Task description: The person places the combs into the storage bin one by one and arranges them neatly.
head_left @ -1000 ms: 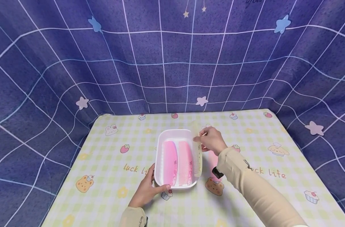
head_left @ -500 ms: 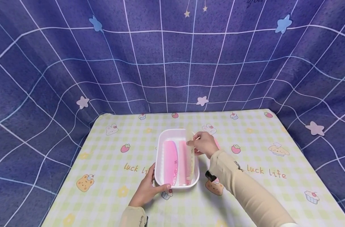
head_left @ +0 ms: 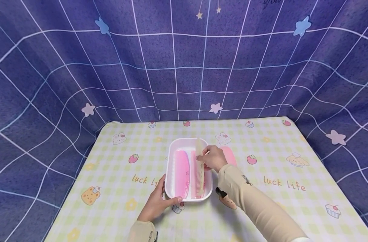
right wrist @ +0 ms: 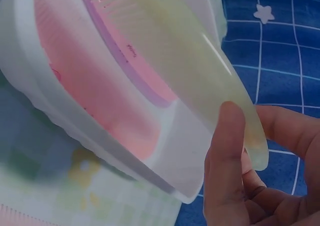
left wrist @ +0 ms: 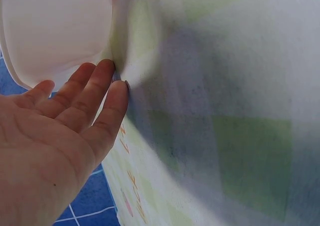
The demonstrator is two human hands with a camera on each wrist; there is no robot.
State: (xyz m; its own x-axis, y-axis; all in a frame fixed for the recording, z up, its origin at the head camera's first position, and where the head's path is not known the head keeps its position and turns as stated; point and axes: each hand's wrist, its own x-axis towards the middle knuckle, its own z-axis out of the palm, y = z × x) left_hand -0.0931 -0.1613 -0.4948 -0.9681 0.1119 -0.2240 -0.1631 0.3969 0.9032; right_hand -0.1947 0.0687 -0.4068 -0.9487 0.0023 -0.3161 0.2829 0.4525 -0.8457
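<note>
A white plastic box (head_left: 169, 168) sits on the table, with a bright pink comb (head_left: 181, 171) and a paler pink comb (head_left: 193, 158) lying side by side in it. My right hand (head_left: 213, 158) pinches a pale yellow comb (right wrist: 185, 50) near one end between thumb and fingers. This comb is tilted over the paler pink comb and partly covers it. At the box's near left corner, my left hand (head_left: 156, 203) holds the box, its thumb at the front rim and its fingers against the outer wall (left wrist: 60, 70).
Another pink comb (head_left: 228, 154) lies on the table right of the box, partly hidden behind my right hand and sleeve. A checked cloth (head_left: 111, 168) with cartoon prints covers the table. Blue grid-patterned curtain (head_left: 184, 77) hangs behind and along both sides.
My right hand has carried the yellow comb leftward from the box's right rim to over the paler pink comb, lowering it slightly. The left hand and box have stayed put.
</note>
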